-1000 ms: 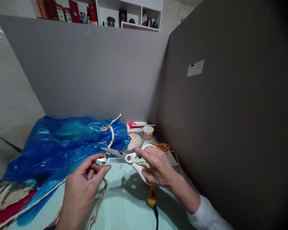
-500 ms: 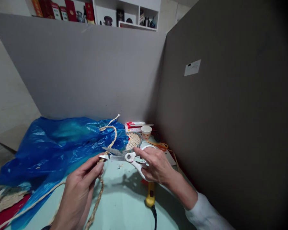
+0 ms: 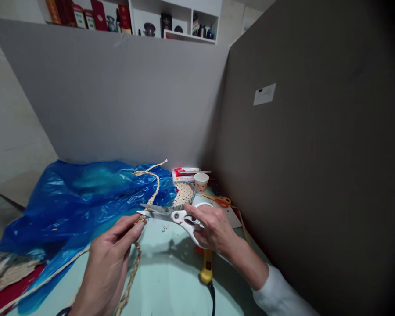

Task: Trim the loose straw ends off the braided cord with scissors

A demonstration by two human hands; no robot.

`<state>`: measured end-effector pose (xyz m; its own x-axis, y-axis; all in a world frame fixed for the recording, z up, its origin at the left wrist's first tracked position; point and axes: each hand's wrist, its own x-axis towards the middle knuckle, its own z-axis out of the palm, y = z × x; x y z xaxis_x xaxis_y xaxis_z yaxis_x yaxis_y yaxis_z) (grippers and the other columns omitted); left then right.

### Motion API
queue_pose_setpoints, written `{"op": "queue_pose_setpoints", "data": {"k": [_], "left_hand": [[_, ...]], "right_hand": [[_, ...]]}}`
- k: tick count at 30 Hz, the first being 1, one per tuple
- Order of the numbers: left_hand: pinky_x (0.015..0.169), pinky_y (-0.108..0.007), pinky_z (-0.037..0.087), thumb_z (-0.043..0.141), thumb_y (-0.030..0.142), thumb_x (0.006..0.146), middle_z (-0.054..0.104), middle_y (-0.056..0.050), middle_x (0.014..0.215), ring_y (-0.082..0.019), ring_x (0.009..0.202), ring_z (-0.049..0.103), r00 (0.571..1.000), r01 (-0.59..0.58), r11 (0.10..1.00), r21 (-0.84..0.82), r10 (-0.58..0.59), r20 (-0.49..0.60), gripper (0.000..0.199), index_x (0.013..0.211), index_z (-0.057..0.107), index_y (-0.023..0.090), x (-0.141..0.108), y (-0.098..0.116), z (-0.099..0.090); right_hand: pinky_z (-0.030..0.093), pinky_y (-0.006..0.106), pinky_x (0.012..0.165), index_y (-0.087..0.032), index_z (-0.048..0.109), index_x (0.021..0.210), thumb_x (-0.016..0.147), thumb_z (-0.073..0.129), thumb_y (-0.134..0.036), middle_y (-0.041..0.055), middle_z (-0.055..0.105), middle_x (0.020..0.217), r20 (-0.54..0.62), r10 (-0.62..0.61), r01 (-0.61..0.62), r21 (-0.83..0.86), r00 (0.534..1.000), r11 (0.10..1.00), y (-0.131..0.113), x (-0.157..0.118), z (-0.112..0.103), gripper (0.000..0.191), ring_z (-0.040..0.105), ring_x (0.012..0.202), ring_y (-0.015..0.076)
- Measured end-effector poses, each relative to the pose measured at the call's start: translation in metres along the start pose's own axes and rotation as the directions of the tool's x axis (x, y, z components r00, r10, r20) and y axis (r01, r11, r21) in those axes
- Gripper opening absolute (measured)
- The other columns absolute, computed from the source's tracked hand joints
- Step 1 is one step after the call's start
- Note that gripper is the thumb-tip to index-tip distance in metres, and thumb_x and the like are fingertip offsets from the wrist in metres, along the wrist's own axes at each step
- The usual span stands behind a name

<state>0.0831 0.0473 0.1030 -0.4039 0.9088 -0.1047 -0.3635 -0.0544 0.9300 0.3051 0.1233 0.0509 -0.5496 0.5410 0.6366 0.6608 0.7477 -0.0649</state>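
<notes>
Thumb and fingers of the left hand (image 3: 107,259) pinch the braided cord (image 3: 157,188) right beside the blade tips of the white-handled scissors (image 3: 177,216), and the right hand (image 3: 213,228) is wrapped round their handles. And here's the change: the blades have narrowed over the cord, slightly parted now, so it sits in a tighter bite, I'd judge; whether it's cut at all, I can't tell.

Now the cord itself, nearest part first! On the near side of the scissors it trails down brownish and tightly plaited, with the yellow tool (image 3: 206,272) lying to its right, below the scissors' handles. Beyond the scissors the cord turns pale straw, curves upward, bends over to the left and shows a thin, loose tail with a knobbly tip. Past the scissors sit the woven basket (image 3: 184,193) and the paper cup (image 3: 201,182), while the crumpled blue plastic (image 3: 85,188) spreads to their far left.
</notes>
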Motion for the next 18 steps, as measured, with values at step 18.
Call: {"op": "queue_pose_setpoints", "data": {"k": [18], "left_hand": [[0.063, -0.008, 0.054, 0.102, 0.036, 0.034, 0.084, 0.000, 0.080, -0.011, 0.074, 0.067, 0.999, 0.034, 0.999, 0.026, -0.033, -0.022, 0.046, 0.075, 0.085, 0.022, 0.0020, 0.0002, -0.0023]], "right_hand": [[0.040, 0.022, 0.056, -0.019, 0.068, 0.109, 0.071, 0.055, -0.003, 0.0007, 0.069, 0.075, -0.143, 0.119, -0.088, 0.204, 0.983, 0.975, 0.0049, 0.0002, 0.0058, 0.044, 0.057, 0.059, 0.0137]]}}
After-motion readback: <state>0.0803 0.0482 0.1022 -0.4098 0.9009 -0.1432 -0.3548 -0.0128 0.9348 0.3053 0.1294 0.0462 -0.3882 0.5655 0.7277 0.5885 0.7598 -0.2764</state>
